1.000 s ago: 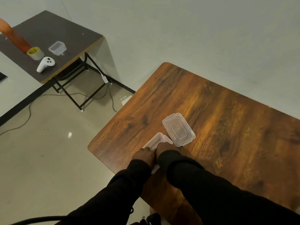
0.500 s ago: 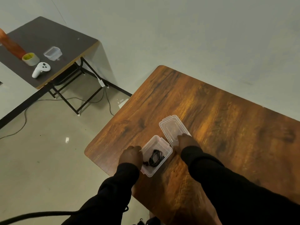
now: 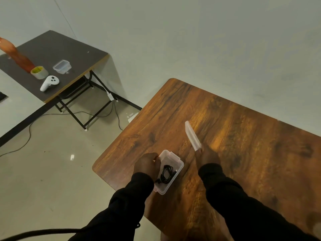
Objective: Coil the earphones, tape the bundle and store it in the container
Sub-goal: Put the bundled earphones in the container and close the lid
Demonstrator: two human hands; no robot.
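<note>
A small clear plastic container (image 3: 177,161) sits near the front left corner of the wooden table (image 3: 243,145). Inside it lies the black coiled earphone bundle (image 3: 166,173). My left hand (image 3: 148,163) grips the container's left side. My right hand (image 3: 207,156) holds the clear lid (image 3: 192,135) by its near end, lifted off the table and tilted on edge, to the right of and beyond the container.
A dark side table (image 3: 57,49) stands at the back left with a tape roll (image 3: 39,72), a second clear container (image 3: 62,66), a white controller (image 3: 49,82) and an orange object (image 3: 15,55). Cables run across the floor beneath it.
Both hands left the container, uncovering the earphones. My left hand now holds its side; my right hand took the lid off the table and tipped it up on edge.
</note>
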